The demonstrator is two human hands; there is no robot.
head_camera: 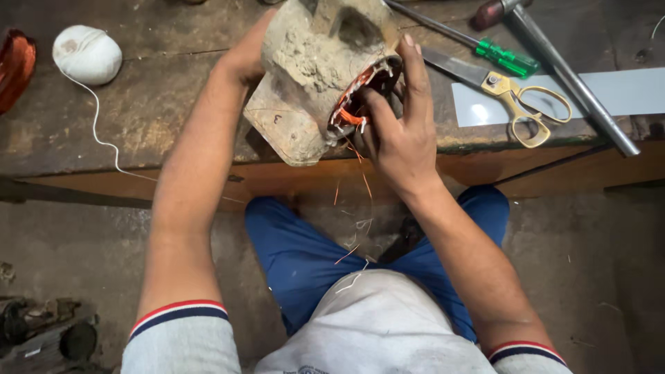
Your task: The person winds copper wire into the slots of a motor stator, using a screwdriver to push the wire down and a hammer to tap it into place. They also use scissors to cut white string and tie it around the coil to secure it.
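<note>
Head view: left hand point(244, 57) half behind motor housing point(312, 76)

Left hand point(246, 59) steadies dusty motor housing point(312, 76) at 12 o'clock; right hand point(398, 135) fingers in copper winding point(350, 111); scissors point(512, 93) at 2 o'clock.

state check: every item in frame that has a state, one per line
left hand: gripping the motor housing's far side
right hand: fingers in the copper winding
motor housing: tilted on the bench edge, caked with dirt
copper winding: exposed, loose strands hanging
scissors: shut, lying flat
screwdriver: lying flat, unused
ball of string: wound, tail trailing off
</note>
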